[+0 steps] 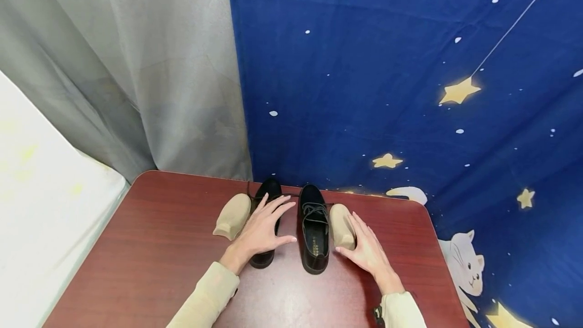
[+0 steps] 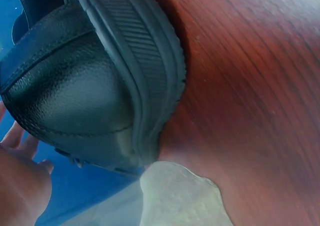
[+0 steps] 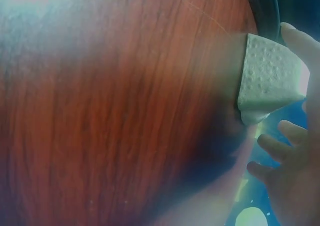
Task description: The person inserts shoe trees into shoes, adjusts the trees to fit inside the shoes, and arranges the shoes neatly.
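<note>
The work in hand seems to be handling the beige fillers beside a pair of black shoes, with both fillers out on the tabletop (image 1: 150, 247). The right shoe (image 1: 314, 257) serves as the landmark. Just to its right lies the right filler (image 1: 340, 224), with the right hand (image 1: 368, 243) curved loosely about its outer side, thumb apart from the fingers; whether the skin touches it, one cannot tell. To the landmark's left stands the left shoe (image 1: 261, 259) — partly hidden under the left hand (image 1: 264, 226), whose fingers are spread and grip nothing visible. Farther left, beyond that shoe, lies the left filler (image 1: 234, 214).

The next move probably calls for the right hand to close gently on its filler, or else to draw clear without nudging the landmark.

The shoes look like grained leather, with stitched seams and a thick, ribbed sole (image 2: 145, 51). The fillers are long and rounded at the far end; the right one is dimpled like moulded pulp — likely light and fairly stiff.
</note>
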The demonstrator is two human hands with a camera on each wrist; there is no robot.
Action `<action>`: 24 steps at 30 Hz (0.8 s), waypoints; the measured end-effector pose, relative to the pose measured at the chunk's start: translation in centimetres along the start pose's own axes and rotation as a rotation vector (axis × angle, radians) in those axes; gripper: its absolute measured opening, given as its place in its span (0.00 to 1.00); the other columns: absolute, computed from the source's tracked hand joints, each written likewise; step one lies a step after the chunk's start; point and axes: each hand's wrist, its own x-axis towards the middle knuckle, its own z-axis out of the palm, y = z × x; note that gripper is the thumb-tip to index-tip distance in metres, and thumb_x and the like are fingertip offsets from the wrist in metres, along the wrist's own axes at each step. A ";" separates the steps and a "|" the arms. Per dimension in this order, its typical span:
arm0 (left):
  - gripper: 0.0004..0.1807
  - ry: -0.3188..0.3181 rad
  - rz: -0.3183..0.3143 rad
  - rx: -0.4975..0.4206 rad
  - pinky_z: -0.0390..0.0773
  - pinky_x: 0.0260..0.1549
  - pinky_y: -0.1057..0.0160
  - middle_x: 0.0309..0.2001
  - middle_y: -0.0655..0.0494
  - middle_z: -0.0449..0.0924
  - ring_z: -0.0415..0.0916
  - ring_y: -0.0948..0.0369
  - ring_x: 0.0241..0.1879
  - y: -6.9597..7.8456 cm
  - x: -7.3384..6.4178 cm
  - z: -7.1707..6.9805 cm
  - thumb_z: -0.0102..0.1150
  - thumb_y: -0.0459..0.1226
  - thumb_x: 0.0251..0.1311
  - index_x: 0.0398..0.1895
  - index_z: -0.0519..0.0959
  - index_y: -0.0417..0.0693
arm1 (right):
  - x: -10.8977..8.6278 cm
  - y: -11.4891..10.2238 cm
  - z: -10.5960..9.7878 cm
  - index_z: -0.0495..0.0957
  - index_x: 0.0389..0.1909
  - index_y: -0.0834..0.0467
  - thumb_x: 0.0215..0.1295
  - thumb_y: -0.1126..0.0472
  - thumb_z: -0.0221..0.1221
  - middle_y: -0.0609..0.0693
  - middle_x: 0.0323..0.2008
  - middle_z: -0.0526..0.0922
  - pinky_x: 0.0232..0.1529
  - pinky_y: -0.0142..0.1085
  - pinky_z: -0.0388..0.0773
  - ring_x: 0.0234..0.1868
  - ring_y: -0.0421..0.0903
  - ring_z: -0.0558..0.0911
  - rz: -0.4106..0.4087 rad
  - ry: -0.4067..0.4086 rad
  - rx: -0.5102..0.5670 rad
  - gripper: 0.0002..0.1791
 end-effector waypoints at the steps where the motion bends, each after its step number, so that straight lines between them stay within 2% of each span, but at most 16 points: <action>1: 0.51 -0.002 0.008 0.003 0.50 0.71 0.41 0.72 0.49 0.64 0.62 0.53 0.71 0.0 0.1 0.1 0.74 0.60 0.45 0.72 0.68 0.51 | -0.1 0.0 0.0 0.57 0.77 0.53 0.49 0.39 0.73 0.57 0.75 0.60 0.67 0.58 0.61 0.71 0.58 0.65 0.004 -0.003 0.002 0.57; 10: 0.48 -0.020 0.016 -0.042 0.53 0.70 0.42 0.72 0.47 0.64 0.63 0.49 0.70 0.4 0.5 0.7 0.71 0.61 0.48 0.71 0.69 0.50 | -0.4 -0.2 0.5 0.58 0.77 0.53 0.51 0.38 0.71 0.55 0.75 0.59 0.68 0.56 0.61 0.71 0.58 0.64 0.024 -0.017 0.008 0.55; 16: 0.47 -0.045 0.010 -0.049 0.54 0.71 0.45 0.72 0.49 0.63 0.59 0.49 0.72 0.7 0.7 0.8 0.70 0.61 0.50 0.72 0.68 0.53 | -0.4 -0.3 0.7 0.60 0.76 0.54 0.53 0.39 0.70 0.54 0.75 0.59 0.67 0.57 0.62 0.71 0.59 0.65 0.027 -0.019 0.003 0.52; 24: 0.45 -0.010 0.064 -0.032 0.58 0.70 0.46 0.70 0.46 0.66 0.58 0.46 0.72 1.0 1.1 1.0 0.71 0.59 0.50 0.70 0.70 0.52 | -0.2 -0.3 0.7 0.64 0.74 0.53 0.54 0.41 0.70 0.54 0.75 0.59 0.66 0.58 0.63 0.70 0.60 0.66 0.016 -0.015 0.003 0.48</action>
